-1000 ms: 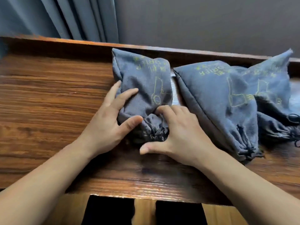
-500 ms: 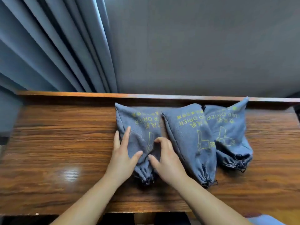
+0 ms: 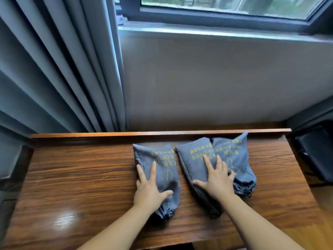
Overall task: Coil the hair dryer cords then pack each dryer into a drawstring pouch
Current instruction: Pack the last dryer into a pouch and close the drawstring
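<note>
We seem to be in a hotel room or bedroom: our wooden desk (image 3: 90,177) sits below a window (image 3: 225,8), grey curtains (image 3: 54,69) left of it (pouches (image 3: 194,159) printed "HAIR DRIER").

The three drawstring pouches, the left pouch (image 3: 158,165), the middle pouch (image 3: 194,159) and the right pouch (image 3: 236,159), are matt grey woven cloth with yellow printed lettering. The table (image 3: 81,177) is dark brown wood with a strong grain and a glossy varnish that reflects light at lower left. The curtain (image 3: 54,69) at upper left is smooth, matt grey-blue fabric in heavy folds.
</note>
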{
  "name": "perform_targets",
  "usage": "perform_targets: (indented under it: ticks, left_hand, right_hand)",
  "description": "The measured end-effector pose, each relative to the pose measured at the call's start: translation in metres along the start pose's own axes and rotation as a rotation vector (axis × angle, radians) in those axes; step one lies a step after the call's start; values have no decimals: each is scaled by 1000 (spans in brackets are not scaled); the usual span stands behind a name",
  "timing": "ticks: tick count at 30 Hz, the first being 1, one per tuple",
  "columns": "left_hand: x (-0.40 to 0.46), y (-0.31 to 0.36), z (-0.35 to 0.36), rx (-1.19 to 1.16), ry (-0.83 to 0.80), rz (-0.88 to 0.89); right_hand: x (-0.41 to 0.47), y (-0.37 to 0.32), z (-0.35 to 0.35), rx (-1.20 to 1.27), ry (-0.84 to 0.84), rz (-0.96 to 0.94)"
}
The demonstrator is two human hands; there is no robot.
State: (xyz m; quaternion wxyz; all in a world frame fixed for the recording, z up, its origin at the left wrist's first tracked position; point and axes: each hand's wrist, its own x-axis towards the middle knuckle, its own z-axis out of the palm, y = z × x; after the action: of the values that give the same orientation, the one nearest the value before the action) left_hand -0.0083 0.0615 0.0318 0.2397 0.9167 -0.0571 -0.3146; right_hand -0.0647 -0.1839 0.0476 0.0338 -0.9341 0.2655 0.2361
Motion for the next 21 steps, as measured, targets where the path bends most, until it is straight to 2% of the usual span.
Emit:
perform_targets:
  ticks: [3, 10, 21]
  left_hand:
    - [7, -2, -1, 91, -5, -14]
    - [11, -20, -13, 119, 4, 11]
    - [21, -71, -53, 50, 47, -31]
  right_hand:
    - [0, -9, -5, -62, -34, -36]
    - [-5, -25, 5, 207, -136, -108]
    - [-12, -113, 9, 357, -161, -283]
